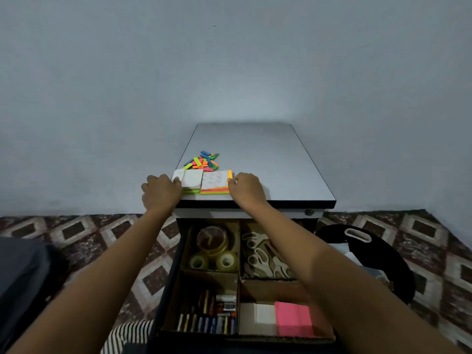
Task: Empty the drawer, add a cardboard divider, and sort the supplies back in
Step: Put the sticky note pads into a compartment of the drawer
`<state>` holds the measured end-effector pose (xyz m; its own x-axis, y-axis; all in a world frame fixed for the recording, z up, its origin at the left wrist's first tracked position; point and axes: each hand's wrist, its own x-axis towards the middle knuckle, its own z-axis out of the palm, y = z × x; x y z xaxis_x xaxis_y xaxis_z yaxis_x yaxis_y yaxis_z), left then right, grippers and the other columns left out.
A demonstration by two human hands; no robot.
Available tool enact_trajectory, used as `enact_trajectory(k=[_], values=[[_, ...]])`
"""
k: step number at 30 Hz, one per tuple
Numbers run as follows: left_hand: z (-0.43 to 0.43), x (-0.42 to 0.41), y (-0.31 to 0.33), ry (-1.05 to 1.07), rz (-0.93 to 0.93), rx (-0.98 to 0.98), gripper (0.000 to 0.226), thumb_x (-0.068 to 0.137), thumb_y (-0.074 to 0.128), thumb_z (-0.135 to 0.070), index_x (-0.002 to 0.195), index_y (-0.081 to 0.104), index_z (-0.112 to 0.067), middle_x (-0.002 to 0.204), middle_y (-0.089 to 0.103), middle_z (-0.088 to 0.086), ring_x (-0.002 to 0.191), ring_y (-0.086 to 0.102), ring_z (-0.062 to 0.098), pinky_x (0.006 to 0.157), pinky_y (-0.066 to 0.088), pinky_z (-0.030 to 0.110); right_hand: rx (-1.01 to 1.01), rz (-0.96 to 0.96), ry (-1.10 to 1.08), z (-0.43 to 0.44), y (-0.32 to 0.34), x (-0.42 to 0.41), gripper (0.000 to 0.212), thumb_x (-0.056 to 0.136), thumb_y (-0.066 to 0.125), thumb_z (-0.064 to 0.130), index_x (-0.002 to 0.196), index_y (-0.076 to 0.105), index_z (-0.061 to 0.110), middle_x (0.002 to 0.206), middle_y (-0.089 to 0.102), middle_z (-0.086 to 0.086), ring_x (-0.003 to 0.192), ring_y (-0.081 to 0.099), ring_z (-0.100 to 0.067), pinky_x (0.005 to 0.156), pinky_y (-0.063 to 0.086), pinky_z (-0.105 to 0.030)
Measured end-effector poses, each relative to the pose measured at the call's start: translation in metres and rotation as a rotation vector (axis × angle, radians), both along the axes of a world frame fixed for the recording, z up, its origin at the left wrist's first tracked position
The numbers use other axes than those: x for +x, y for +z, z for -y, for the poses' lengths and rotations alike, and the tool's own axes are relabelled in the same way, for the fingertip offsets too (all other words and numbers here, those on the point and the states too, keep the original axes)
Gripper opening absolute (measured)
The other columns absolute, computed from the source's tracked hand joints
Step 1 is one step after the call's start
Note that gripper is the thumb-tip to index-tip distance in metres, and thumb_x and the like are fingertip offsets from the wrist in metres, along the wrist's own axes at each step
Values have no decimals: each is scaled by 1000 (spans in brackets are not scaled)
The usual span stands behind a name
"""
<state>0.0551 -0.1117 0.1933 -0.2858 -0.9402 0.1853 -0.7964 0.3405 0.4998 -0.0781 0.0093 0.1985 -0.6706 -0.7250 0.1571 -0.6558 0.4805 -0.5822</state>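
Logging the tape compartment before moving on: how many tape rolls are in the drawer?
3, all in the back-left compartment of the drawer: a large roll at the back, a small left roll and a small right roll in front of it. Others may hide beneath.

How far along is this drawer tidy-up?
Nearly done. The divider is in the drawer, with tape, scissors, batteries and a pink pad sorted. The left hand and right hand grip the pads on top; those and the coloured tabs remain to go in.
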Motion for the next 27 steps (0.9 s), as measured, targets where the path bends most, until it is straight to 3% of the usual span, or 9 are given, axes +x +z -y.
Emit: enact_trajectory(k=[7, 15, 23, 27], values=[[19, -2, -7, -23, 131, 24, 60, 94, 39, -52, 115, 59, 0, 123, 49, 23, 115, 44, 40, 89, 42, 46, 153, 59, -55, 17, 5, 2, 52, 95, 42, 48, 127, 50, 7, 131, 43, -16, 117, 47, -31, 88, 41, -35], [14, -6, -6, -4, 89, 23, 55, 93, 47, -48, 122, 55, -1, 127, 45, 22, 119, 42, 39, 92, 40, 46, 130, 33, -141, 23, 3, 10, 47, 93, 52, 43, 124, 50, 8, 129, 44, -14, 117, 47, -30, 87, 44, -35], [4, -11, -7, 50, 50, -55, 52, 93, 51, -41, 124, 49, 0, 127, 45, 23, 119, 43, 38, 93, 39, 45, 18, -60, -125, 24, 1, 14, 52, 91, 59, 33, 130, 38, 7, 131, 44, -13, 119, 44, -28, 89, 43, -34], [7, -10, -6, 35, -107, -2, 44, 91, 57, -35, 121, 47, -4, 125, 54, 17, 116, 49, 36, 95, 34, 45, -27, -38, -103, 23, 1, 12, 47, 90, 60, 31, 125, 40, 6, 127, 51, -13, 116, 49, -29, 84, 44, -34]])
